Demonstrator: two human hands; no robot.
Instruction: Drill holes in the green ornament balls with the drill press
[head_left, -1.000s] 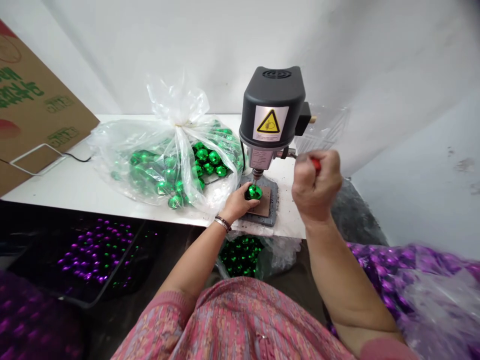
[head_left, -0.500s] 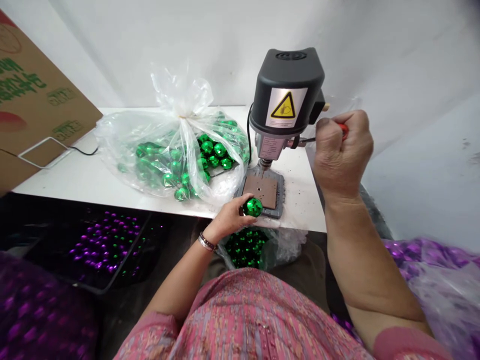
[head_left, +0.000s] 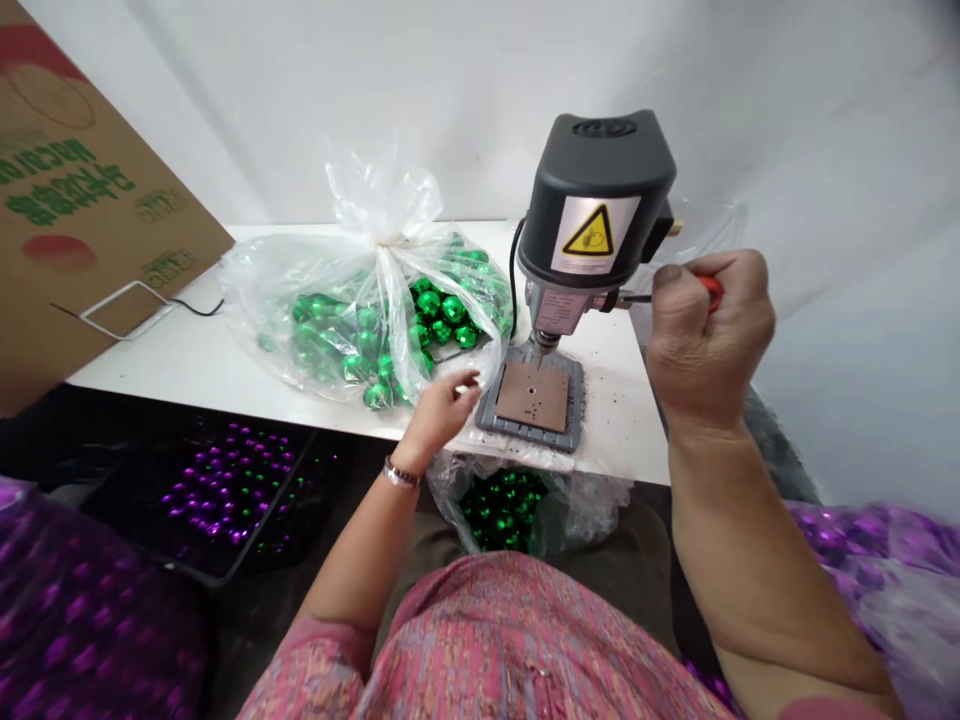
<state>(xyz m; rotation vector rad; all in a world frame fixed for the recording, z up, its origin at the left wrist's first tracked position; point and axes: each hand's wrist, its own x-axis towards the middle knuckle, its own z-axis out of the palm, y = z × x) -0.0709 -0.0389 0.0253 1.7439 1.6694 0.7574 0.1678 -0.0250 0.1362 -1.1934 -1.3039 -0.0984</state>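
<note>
Hands: the left hand (head_left: 442,410) hangs open and empty, fingers loosely spread, with a bracelet (head_left: 401,473) at its wrist; the right hand (head_left: 709,335) is closed in a fist around a red-handled lever (head_left: 712,293).

Things: a black bench drill (head_left: 596,190) stands between the hands, nearer the right, on the tabletop (head_left: 172,350). Just left of the left hand lies a tied clear plastic bag (head_left: 390,200) of green baubles (head_left: 431,305); more green baubles (head_left: 502,510) fill an open bag below the tabletop edge, beneath the hands. None is in either hand. The drill's grey base plate (head_left: 487,415) lies just ahead of the left hand, carrying a brown pad (head_left: 532,395) pitted with small holes. The drill bit (head_left: 538,358) hangs just above that pad, touching nothing visible.

Rest: a cardboard sheet (head_left: 75,170) leans far left of the left hand; below it sits a tray of purple and green baubles (head_left: 225,490). Purple baubles in plastic (head_left: 885,540) lie below the right hand.
</note>
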